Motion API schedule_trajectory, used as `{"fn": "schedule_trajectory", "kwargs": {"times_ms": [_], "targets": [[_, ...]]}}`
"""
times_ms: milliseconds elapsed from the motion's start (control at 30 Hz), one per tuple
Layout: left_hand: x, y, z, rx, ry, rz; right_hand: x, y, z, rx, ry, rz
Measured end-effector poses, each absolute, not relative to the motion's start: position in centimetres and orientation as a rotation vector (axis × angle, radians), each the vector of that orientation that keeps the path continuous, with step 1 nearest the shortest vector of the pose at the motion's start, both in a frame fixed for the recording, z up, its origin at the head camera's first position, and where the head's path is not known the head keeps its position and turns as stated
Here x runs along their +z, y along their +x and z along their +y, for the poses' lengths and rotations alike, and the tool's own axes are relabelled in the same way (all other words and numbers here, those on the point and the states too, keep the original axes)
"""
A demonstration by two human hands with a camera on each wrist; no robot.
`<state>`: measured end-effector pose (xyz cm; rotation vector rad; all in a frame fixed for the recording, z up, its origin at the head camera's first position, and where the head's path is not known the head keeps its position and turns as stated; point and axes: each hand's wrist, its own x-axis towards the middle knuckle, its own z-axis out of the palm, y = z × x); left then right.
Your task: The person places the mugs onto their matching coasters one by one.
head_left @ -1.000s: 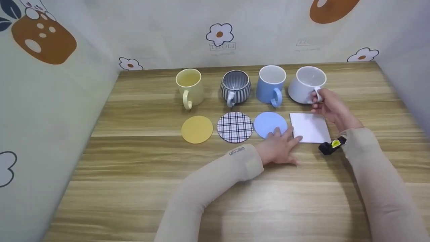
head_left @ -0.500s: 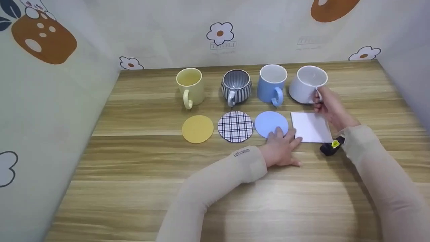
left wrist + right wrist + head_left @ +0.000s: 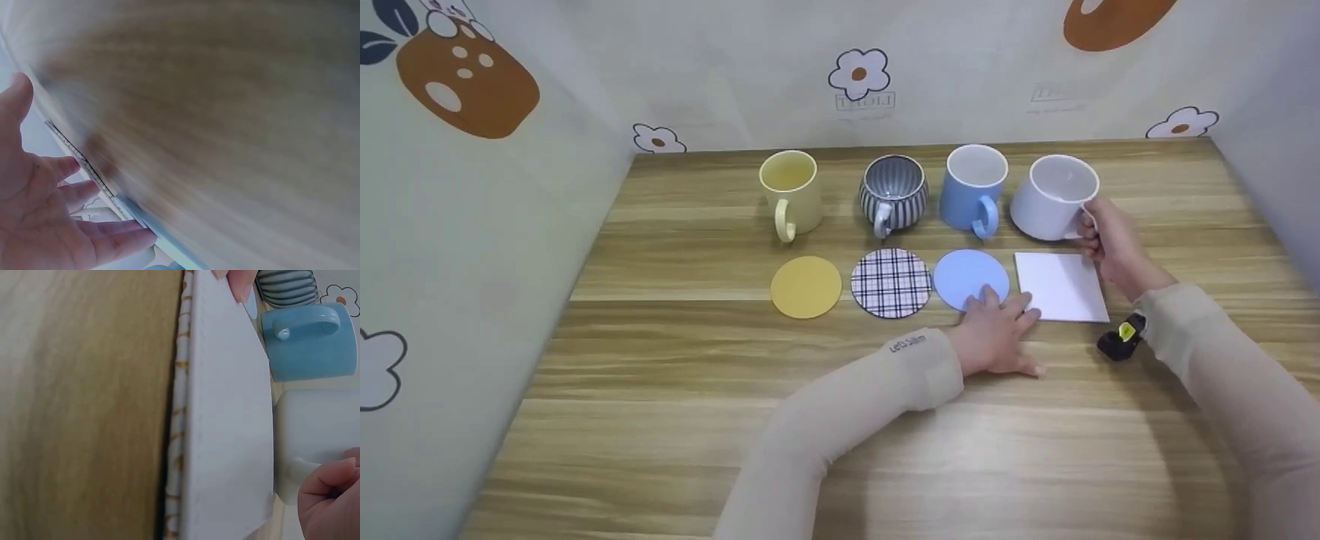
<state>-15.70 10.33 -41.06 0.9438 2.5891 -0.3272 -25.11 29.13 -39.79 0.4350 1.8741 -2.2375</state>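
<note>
My right hand [image 3: 1121, 244] grips the handle of a white mug [image 3: 1042, 214] at the right end of a row of mugs. Just in front of that mug lies a white square coaster [image 3: 1065, 294], whose pale, thick edge shows in the right wrist view. My left hand [image 3: 997, 336] has its fingers spread, with fingertips on the near parts of a round blue coaster [image 3: 966, 271] and the white coaster's left corner. In the right wrist view, the right hand [image 3: 332, 500] is at the mug's handle. Whether the mug's base touches the table is unclear.
Left of the white mug stand a blue mug [image 3: 969, 201], a striped grey mug [image 3: 907, 204] and a yellow mug [image 3: 802, 201]. A plaid coaster [image 3: 891, 283] and a yellow coaster [image 3: 805, 287] lie before them. Patterned walls [image 3: 720, 82] enclose the wooden table [image 3: 660, 390].
The white mug has shifted slightly toward me, with my right hand on its handle. My left hand stays at the blue and white coasters. The view has drifted a little.
</note>
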Motion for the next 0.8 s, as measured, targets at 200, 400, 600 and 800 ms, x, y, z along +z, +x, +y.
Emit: {"fn": "schedule_trajectory", "kwargs": {"times_ms": [200,400,600,800], "targets": [[-41.1,-15.8,10.5,-0.324,0.957,2.575,-39.9,-24.7,29.5,-2.254,0.528,1.957],[-40.9,-16.1,10.5,-0.323,0.938,2.548,-39.6,-24.5,29.4,-2.345,0.506,1.884],[-40.7,-16.1,10.5,-0.317,0.933,2.546,-38.9,-24.1,29.7,-2.392,0.467,1.8],[-40.6,-16.2,10.5,-0.3,0.925,2.529,-38.3,-23.5,30.0,-2.341,0.483,1.899]]}}
